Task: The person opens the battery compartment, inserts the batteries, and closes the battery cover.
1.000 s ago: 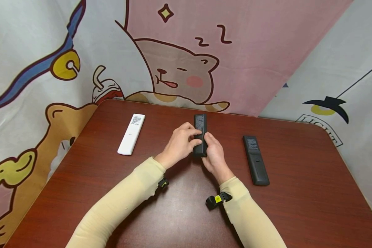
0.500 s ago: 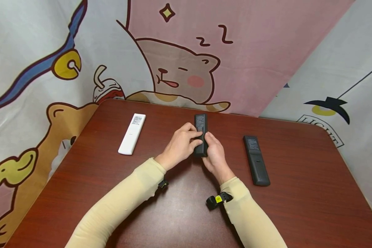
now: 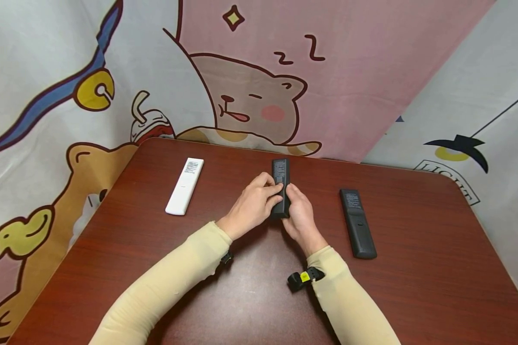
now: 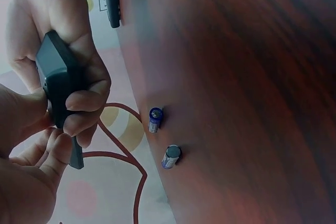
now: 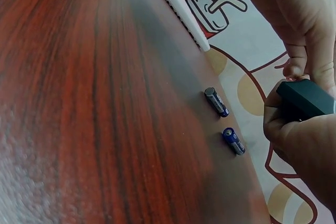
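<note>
A black remote control [image 3: 280, 167] is held up at the middle of the scene, its labelled back facing the head camera. My right hand [image 3: 301, 213] grips its right side, with fingers wrapped underneath. From the left, my left hand [image 3: 252, 201] pinches it, index fingertip and thumb on the back near mid-length. In the left wrist view the remote's dark end [image 4: 55, 66] sticks out between both hands. Two small batteries lie on the table beyond, one with its blue end [image 4: 155, 119] showing, the other with a dark end [image 4: 171, 156]; the head view hides them.
A white remote control [image 3: 184, 187] lies back-up on the left of the reddish-brown table [image 3: 414, 268]. Another black remote control [image 3: 357, 223] lies back-up to the right. Directly behind the table's far edge hangs a cartoon-printed cloth [image 3: 349, 72].
Both hands keep their hold on the black remote control. My left hand shifts very slightly down along it; the other remotes stay where they were.
</note>
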